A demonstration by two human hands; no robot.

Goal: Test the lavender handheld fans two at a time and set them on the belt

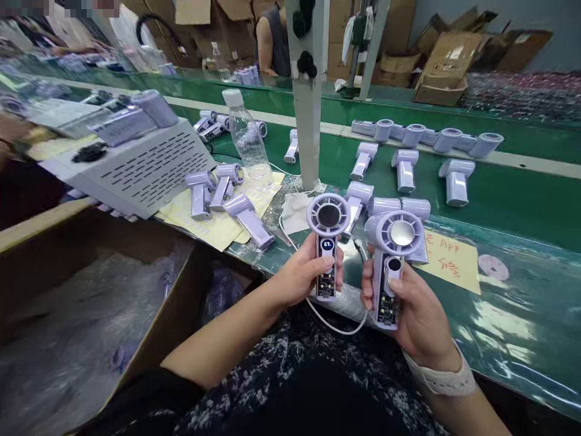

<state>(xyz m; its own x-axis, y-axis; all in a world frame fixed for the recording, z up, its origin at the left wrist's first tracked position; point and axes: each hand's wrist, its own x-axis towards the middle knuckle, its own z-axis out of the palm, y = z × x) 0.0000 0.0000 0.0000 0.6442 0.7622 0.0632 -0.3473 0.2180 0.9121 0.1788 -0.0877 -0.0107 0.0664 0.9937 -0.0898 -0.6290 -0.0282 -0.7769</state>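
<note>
The fans (327,231) are lilac, the bench (531,309) green, the paper (458,266) yellow, the shirt (272,369) white-flecked black.

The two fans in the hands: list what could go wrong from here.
1. The left hand holds one fan and the right hand another fan, both with circuit boards exposed; a finger might touch and damage components.
2. The white cable loops below the hands and could snag.
3. A loose fan lies near the front edge of the table, so an arm might knock it off.
</note>
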